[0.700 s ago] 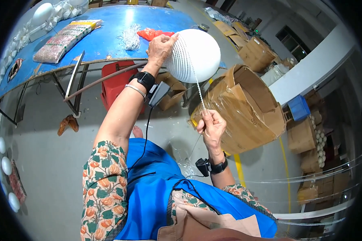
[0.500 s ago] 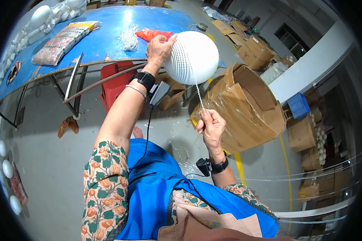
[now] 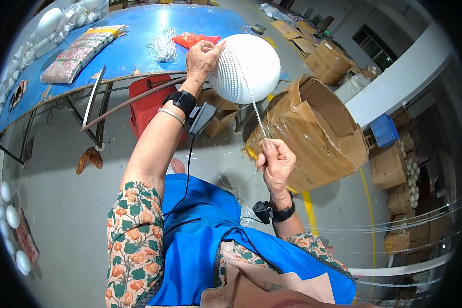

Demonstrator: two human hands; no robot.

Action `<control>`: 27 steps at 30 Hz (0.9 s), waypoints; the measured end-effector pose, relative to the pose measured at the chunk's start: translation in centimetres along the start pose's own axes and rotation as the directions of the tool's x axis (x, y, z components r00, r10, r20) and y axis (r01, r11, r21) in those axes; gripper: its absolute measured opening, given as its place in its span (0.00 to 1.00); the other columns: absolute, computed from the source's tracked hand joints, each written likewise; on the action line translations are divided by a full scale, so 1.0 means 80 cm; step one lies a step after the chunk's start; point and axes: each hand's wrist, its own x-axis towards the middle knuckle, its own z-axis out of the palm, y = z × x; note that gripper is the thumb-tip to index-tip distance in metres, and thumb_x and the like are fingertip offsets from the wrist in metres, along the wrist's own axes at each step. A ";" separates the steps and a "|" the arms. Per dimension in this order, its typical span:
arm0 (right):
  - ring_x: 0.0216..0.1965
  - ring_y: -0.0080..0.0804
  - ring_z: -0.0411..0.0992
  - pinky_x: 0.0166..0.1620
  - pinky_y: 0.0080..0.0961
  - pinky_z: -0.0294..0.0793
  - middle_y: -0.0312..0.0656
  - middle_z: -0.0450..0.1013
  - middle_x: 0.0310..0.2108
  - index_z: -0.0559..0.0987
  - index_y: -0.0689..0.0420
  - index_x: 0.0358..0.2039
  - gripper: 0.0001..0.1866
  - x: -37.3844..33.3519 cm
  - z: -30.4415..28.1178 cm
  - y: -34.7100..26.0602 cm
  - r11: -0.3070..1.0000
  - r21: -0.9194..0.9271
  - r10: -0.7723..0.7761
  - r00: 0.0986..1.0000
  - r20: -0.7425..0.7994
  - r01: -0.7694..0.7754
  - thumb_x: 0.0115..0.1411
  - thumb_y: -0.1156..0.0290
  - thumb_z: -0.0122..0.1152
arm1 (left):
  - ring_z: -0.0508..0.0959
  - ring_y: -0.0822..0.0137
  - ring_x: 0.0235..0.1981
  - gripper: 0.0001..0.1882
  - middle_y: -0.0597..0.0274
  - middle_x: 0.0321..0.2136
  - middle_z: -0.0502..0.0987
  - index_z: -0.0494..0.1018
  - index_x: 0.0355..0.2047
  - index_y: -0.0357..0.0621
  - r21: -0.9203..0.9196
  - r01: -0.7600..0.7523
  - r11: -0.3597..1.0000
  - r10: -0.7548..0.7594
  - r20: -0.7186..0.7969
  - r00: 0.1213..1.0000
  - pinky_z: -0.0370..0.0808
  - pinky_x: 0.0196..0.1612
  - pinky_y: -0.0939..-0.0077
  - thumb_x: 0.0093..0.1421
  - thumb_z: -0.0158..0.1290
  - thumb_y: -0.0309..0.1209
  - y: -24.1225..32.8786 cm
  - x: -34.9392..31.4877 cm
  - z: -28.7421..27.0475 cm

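Overhead, the left hand (image 3: 203, 57) grips the white beaded ball (image 3: 246, 66) from its far side, raised clear of the blue counter (image 3: 133, 41), so the bead strand (image 3: 251, 100) runs taut down to the right hand (image 3: 276, 164), whose fingers (image 3: 267, 149) pinch it closed

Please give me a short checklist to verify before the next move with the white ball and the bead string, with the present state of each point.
1. Left hand grips the white ball: ok.
2. Right hand pinches the bead string: ok.
3. String runs taut from ball to right hand: ok.
4. Bead rows lie even on the ball: ok on the visible side; the far side is hidden.
5. Spare string below the right hand: cannot tell.
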 end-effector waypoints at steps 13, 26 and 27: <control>0.11 0.15 0.60 0.15 0.11 0.58 0.35 0.66 0.10 0.73 0.63 0.26 0.12 0.008 0.005 0.035 0.995 0.015 0.101 0.995 0.015 -0.101 0.58 0.65 0.52 | 0.72 0.62 0.26 0.29 0.53 0.22 0.74 0.73 0.24 0.36 -0.025 -0.226 0.974 0.227 0.199 0.953 0.68 0.33 0.70 0.49 0.49 0.56 -0.004 -0.019 -0.014; 0.10 0.15 0.60 0.15 0.10 0.58 0.35 0.66 0.10 0.72 0.63 0.27 0.13 0.036 0.017 0.046 0.997 0.043 0.065 0.998 -0.028 -0.063 0.59 0.64 0.51 | 0.76 0.53 0.36 0.33 0.49 0.31 0.76 0.75 0.34 0.39 0.067 -0.103 0.992 0.091 0.161 0.983 0.68 0.44 0.65 0.49 0.45 0.61 0.010 -0.033 -0.009; 0.10 0.15 0.60 0.15 0.11 0.58 0.35 0.66 0.10 0.72 0.63 0.27 0.13 0.038 0.018 0.046 0.997 0.043 0.059 0.998 -0.027 -0.058 0.59 0.64 0.51 | 0.74 0.52 0.40 0.37 0.47 0.36 0.74 0.72 0.39 0.37 0.132 -0.218 0.967 0.200 0.135 0.970 0.65 0.46 0.63 0.48 0.45 0.62 -0.001 -0.036 -0.006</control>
